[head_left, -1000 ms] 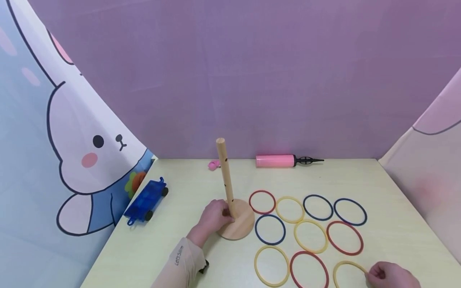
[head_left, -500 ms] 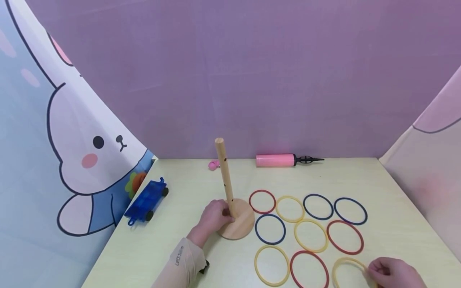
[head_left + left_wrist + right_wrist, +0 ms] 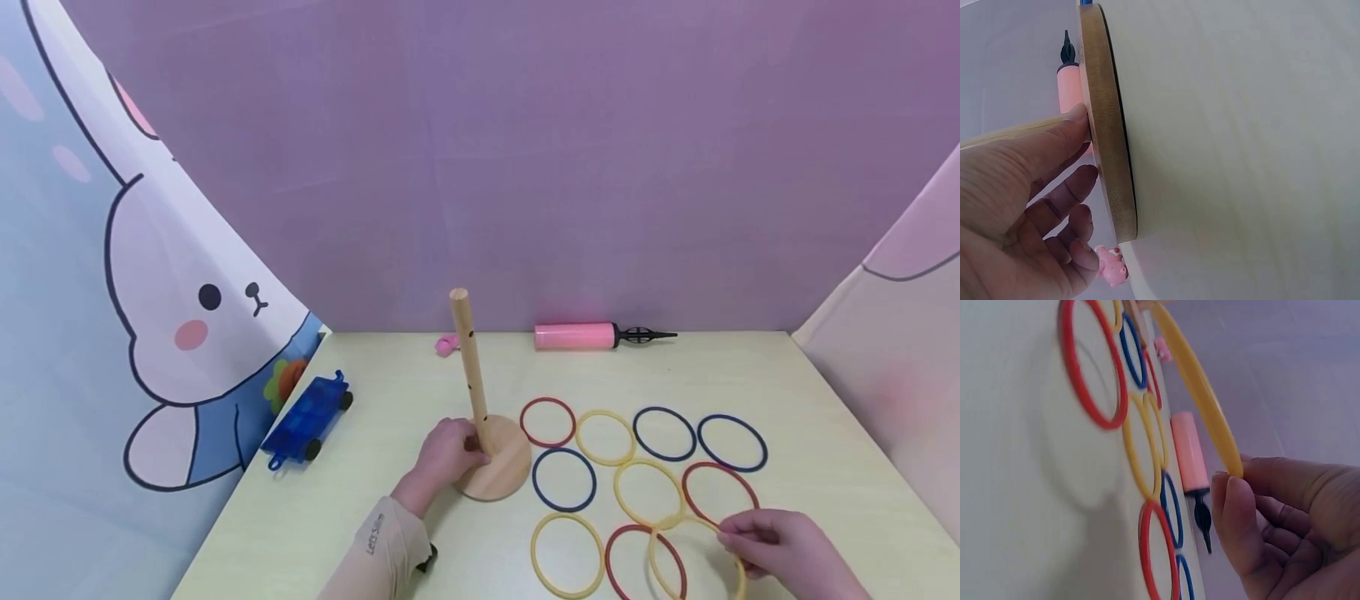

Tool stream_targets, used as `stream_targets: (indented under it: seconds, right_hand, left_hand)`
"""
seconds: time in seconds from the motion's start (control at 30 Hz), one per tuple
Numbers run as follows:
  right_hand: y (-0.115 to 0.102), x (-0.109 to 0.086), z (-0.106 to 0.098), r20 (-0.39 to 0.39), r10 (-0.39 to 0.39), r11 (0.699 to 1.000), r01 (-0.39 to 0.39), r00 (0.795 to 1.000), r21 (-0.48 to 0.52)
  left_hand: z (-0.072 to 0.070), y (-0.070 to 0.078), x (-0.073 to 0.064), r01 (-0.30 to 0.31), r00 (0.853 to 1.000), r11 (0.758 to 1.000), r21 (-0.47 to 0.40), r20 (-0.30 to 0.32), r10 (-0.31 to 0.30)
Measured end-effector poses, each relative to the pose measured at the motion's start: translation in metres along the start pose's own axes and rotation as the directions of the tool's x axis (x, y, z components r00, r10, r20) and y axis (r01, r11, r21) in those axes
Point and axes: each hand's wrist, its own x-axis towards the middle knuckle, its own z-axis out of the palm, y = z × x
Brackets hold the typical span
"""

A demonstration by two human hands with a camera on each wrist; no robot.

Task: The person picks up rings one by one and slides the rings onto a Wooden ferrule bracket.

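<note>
- Rings (image 3: 562, 509), nine of them in red, yellow and blue, lie flat on the table (image 3: 247, 542), to the right of the wooden post (image 3: 470, 367).
- The right hand (image 3: 787, 546) pinches a yellow ring (image 3: 1204, 394) by its edge, holding it tilted above the table, near the front.
- The left hand (image 3: 446, 454) has thumb and forefinger closed on the post's foot, its other fingers loosely bent; the post stands upright on its round base (image 3: 502, 475).
- A pink pump (image 3: 574, 336) lies behind.
</note>
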Motion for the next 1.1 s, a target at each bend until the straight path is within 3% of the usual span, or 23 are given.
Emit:
stream_targets:
  seconds: [0.33,0.6,0.73,1.1]
  right_hand:
    - [-0.038,0.023,0.021,0.001,-0.050,0.990,0.049,0.999,0.135]
    - [-0.058,0.039,0.038,0.066,-0.106,0.964,0.086,0.992,0.253]
    - [-0.069,0.045,0.046,0.091,-0.107,0.954,0.077,0.990,0.288]
    - [-0.104,0.059,0.067,0.066,-0.082,0.941,0.056,0.994,0.333]
  left_hand:
    - [0.000,-0.001,0.000,-0.014,1.000,1.000,0.005,-0.002,0.014]
    - [0.001,-0.002,0.000,-0.010,1.000,1.000,0.014,-0.001,0.010]
    - [0.000,-0.002,0.000,-0.017,1.000,1.000,0.004,-0.001,0.017]
    - [-0.001,-0.001,-0.001,-0.026,1.000,0.999,-0.024,0.003,0.026]
